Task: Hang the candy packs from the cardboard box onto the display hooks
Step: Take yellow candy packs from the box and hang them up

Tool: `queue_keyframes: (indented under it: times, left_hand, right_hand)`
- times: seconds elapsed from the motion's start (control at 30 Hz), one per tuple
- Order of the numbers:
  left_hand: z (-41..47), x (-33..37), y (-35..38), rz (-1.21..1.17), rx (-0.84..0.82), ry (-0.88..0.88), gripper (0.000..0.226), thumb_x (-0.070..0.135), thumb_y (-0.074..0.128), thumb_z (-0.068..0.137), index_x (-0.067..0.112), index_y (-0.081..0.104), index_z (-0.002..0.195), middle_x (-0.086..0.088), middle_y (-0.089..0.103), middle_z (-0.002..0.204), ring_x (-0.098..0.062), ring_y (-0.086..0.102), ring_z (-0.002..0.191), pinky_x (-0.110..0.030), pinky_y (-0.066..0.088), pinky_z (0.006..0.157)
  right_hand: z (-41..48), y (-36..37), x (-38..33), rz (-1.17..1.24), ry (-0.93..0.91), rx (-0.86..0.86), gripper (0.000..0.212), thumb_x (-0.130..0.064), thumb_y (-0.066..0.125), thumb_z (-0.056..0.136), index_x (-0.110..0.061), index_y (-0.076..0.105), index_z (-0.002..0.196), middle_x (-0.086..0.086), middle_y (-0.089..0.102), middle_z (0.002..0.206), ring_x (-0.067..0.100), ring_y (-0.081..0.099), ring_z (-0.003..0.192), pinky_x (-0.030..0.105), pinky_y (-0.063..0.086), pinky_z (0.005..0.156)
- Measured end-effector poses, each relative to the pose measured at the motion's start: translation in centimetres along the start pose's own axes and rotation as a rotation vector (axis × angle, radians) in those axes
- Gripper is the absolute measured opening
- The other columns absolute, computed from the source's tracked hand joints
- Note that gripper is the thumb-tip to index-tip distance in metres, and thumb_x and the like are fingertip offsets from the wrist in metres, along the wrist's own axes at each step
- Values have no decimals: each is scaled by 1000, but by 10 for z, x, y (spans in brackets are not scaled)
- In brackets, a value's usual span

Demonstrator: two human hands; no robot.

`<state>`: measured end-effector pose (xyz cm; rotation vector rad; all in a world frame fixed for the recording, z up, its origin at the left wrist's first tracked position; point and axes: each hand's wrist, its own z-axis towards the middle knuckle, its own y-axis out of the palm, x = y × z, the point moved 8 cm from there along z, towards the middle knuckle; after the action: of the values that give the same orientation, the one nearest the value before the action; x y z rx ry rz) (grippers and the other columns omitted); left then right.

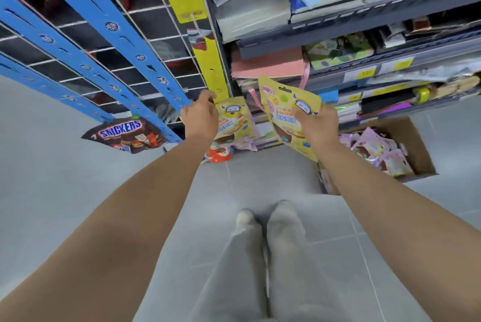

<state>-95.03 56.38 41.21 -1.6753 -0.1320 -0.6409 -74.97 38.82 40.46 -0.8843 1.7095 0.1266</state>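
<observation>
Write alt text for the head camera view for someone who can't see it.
A person's left hand holds a yellow candy pack at the foot of a yellow hanging strip, while the right hand holds another yellow pack. A cardboard box of pink packs sits on the floor to the right.

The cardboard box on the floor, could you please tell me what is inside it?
The cardboard box holds pink-purple candy packs; the right arm covers its near corner.
</observation>
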Motion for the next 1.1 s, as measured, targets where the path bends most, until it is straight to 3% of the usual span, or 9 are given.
queue_keyframes:
  times: [0.2, 0.37, 0.5, 0.6, 0.7, 0.77, 0.83, 0.97, 1.1]
  left_hand:
    - [29, -10, 21, -62, 7, -128, 37, 0, 32, 92, 7, 45, 126, -8, 53, 78, -25, 36, 78, -38, 35, 83]
    - [50, -14, 37, -148, 42, -98, 27, 3, 40, 92, -1, 60, 111, -20, 60, 107, -33, 56, 96, -39, 45, 82]
    - [53, -12, 46, -222, 79, -96, 23, 4, 47, 92, 0, 67, 103, -16, 65, 103, -27, 59, 95, -31, 46, 80]
    - [52, -15, 49, -283, 112, -163, 18, 6, 53, 90, 3, 69, 98, -12, 67, 97, -22, 60, 91, -24, 45, 76]
    - [52, -19, 48, -332, 157, -225, 15, 11, 55, 86, 9, 71, 87, -4, 67, 86, -19, 58, 83, -37, 48, 88]
    - [53, -21, 45, -256, 196, -270, 17, 18, 55, 87, 12, 71, 84, -1, 66, 80, -13, 50, 76, -42, 38, 102]
    - [52, -24, 43, -173, 207, -331, 20, 25, 53, 90, 15, 69, 85, 0, 60, 78, -12, 48, 78, -37, 24, 111]
    - [51, -38, 44, -209, 205, -473, 17, 28, 51, 92, 22, 65, 84, 2, 58, 74, -16, 51, 80, -35, 24, 111]
    - [48, -42, 38, -219, 225, -493, 22, 33, 58, 87, 22, 73, 99, -4, 71, 95, -21, 59, 97, -39, 27, 110]
  right_hand:
    - [15, 32, 6, -44, 3, -141, 16, -6, 68, 80, 5, 70, 91, 28, 68, 96, 13, 55, 80, 28, 47, 72]
    - [25, 56, 7, -148, -20, -251, 19, -6, 66, 82, 1, 71, 98, 19, 71, 96, 14, 59, 82, 35, 52, 82]
    - [30, 64, 12, -204, -28, -311, 22, -6, 64, 83, -1, 71, 104, 8, 69, 90, 11, 59, 83, 23, 47, 74]
    - [33, 65, 17, -254, -48, -327, 22, -7, 65, 82, -1, 71, 103, 11, 71, 98, 15, 62, 84, 21, 45, 72]
    - [36, 62, 20, -266, -37, -321, 22, -6, 66, 82, 1, 70, 102, 15, 71, 101, 26, 66, 93, 31, 50, 80]
    - [36, 61, 20, -283, -47, -330, 22, -7, 66, 82, 1, 70, 103, 15, 71, 103, 24, 66, 93, 32, 50, 83]
    - [36, 61, 19, -295, -52, -339, 24, -8, 66, 83, 1, 69, 105, 14, 71, 105, 22, 65, 92, 28, 49, 80]
    - [37, 63, 17, -275, -35, -364, 25, -8, 65, 84, -2, 69, 108, 12, 70, 106, 21, 66, 93, 22, 47, 76]
    - [34, 67, 15, -241, -15, -386, 26, -7, 64, 84, -4, 68, 110, 11, 70, 104, 18, 64, 89, 22, 48, 77]
